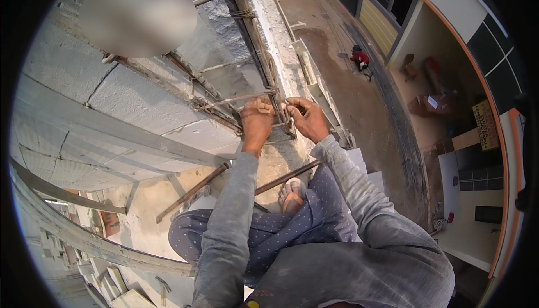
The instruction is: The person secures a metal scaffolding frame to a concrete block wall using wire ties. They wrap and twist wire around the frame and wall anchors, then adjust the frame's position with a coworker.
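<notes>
Dusty grey long sleeves (pixel 227 212), a darker grey top (pixel 359 268), white-dotted blue-grey trousers (pixel 325 210) and an orange-strapped sandal (pixel 291 199)

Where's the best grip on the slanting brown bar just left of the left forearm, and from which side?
Probably mid-length on the brown bar, from above and its left: it is long, straight and slender, so the middle should balance best, and its upper-right end looks close to the left forearm, which crowds that end. Whether it is fixed I can't tell.

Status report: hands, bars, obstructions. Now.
Left hand curled at tied bars. Right hand close beside them, grip unclear. Wire wraps bars beyond hands. No obstruction visible.
</notes>
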The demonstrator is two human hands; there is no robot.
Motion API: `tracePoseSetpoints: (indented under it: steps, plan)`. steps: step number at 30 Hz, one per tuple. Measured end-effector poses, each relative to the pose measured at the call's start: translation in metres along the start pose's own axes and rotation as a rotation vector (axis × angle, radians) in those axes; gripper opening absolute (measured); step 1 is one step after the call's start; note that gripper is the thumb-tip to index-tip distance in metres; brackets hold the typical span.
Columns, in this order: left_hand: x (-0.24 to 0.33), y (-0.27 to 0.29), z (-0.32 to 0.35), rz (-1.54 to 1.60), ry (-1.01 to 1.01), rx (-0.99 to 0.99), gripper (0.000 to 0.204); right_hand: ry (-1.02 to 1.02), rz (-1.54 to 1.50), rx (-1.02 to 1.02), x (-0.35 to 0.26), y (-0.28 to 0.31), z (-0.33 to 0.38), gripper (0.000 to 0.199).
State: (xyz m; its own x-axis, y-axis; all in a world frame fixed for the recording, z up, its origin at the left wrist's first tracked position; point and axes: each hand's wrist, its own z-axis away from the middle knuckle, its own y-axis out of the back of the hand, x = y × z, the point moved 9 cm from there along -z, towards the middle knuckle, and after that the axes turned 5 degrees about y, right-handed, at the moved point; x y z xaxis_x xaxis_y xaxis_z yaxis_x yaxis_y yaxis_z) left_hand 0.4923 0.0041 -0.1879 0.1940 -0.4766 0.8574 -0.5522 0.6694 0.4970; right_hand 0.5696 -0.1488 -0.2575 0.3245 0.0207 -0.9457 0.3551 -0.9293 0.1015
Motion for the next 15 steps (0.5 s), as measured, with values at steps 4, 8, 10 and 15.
tracePoseSetpoints:
  steps: [4, 8, 10, 15]
  plan:
    - [-0.014, -0.003, -0.001, 0.027, -0.003, 0.009, 0.010, -0.013, 0.119, -0.023, -0.002, 0.005, 0.000, 0.021]
    - [-0.020, -0.001, 0.001, 0.011, -0.032, 0.039, 0.010, -0.063, 0.104, -0.014, 0.000, 0.007, -0.002, 0.020]
    - [-0.006, 0.001, 0.002, -0.175, -0.163, 0.109, 0.013, -0.111, 0.117, -0.011, 0.004, 0.005, -0.003, 0.020]
    - [0.014, 0.003, 0.007, -0.431, -0.259, 0.280, 0.021, -0.163, -0.006, 0.000, 0.008, -0.001, 0.005, 0.020]
